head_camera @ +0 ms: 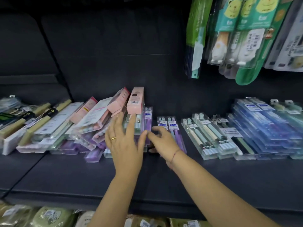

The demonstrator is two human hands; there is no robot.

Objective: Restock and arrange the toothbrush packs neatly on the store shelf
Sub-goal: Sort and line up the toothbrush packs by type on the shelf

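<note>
A messy heap of pink and clear toothbrush packs (98, 122) leans on the dark shelf (82, 174) left of centre. My left hand (123, 136), fingers spread and straight, presses against a stack of clear packs topped by a pink-headed pack (135, 100). Just to its right, my right hand (162, 138) reaches in with curled fingers at the stack's side, next to two purple packs (170, 128) lying flat. Whether it grips a pack is hidden.
Neat rows of clear and blue packs (262, 128) fill the shelf's right side. Beige-headed packs (32, 122) lie at the left. Green children's packs (237, 33) hang above right. More goods (49, 217) sit on the shelf below.
</note>
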